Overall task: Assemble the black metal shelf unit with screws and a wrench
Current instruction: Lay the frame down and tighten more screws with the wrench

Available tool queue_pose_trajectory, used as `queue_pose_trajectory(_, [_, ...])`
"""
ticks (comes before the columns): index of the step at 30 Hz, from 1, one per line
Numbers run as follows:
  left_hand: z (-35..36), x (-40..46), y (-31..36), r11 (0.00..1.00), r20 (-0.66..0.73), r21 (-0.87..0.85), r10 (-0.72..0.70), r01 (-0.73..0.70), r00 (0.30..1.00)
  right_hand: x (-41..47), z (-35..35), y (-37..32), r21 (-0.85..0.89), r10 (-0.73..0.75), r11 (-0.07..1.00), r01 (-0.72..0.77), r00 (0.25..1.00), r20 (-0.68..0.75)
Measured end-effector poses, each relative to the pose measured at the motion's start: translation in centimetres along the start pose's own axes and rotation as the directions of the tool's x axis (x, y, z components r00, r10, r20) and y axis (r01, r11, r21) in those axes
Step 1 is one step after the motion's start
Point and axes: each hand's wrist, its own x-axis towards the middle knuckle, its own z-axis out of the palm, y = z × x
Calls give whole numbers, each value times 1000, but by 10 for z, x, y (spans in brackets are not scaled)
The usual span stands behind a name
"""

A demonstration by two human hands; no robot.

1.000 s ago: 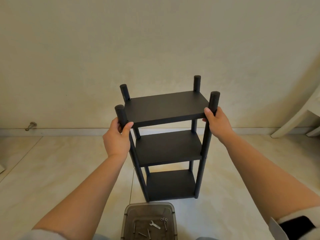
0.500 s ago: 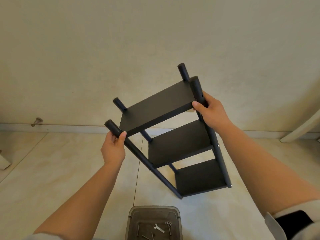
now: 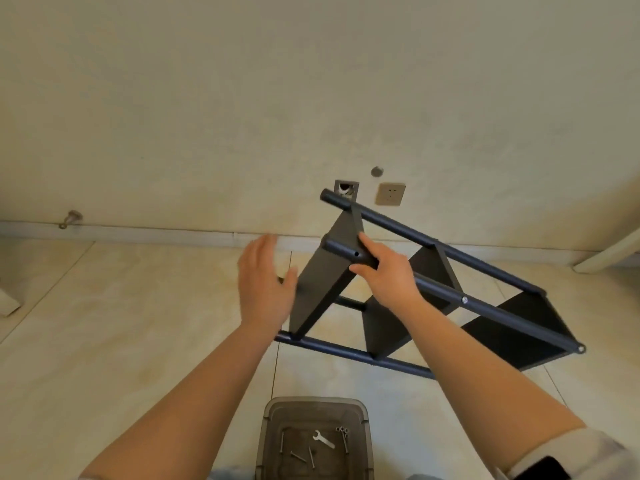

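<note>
The black metal shelf unit (image 3: pixel 391 320) is tipped almost onto its side above the tiled floor, its three boards standing on edge and its four posts running down to the right. My right hand (image 3: pixel 388 275) grips the upper near post close to its left end. My left hand (image 3: pixel 265 284) hovers with straight fingers just left of the leftmost board, holding nothing; whether it touches the board is unclear. A small silver wrench (image 3: pixel 323 439) and several screws (image 3: pixel 304 453) lie in the grey plastic tray (image 3: pixel 273 415) at the bottom centre.
A pale wall with a skirting board stands behind, carrying a wall socket (image 3: pixel 390 194) and an open wall box (image 3: pixel 346 188). A door stop (image 3: pixel 71 218) sticks out at lower left. A white furniture leg (image 3: pixel 609 252) slants in at the right.
The shelf unit has been tipped over from upright to nearly lying on its side. My left hand has let go of its post and opened. My right hand keeps its grip.
</note>
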Motion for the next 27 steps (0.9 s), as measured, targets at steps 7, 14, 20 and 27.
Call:
queue_pose_trajectory(7, [37,-19,-15,772,554,408,215,-488,804,-23,78,39,-304,-102,945,117,993,66])
queue_pose_trajectory(14, [62,-20,-56,754,645,449,97,-479,758,-25,126,53,-312,-29,947,76,988,153])
queue_pose_trajectory(20, [78,-39,-76,776,702,458,-16,-434,712,-34,148,69,-379,66,924,41,962,265])
queue_pose_trajectory(27, [80,-42,-82,820,682,405,23,-404,731,-34,150,82,-328,71,945,21,961,269])
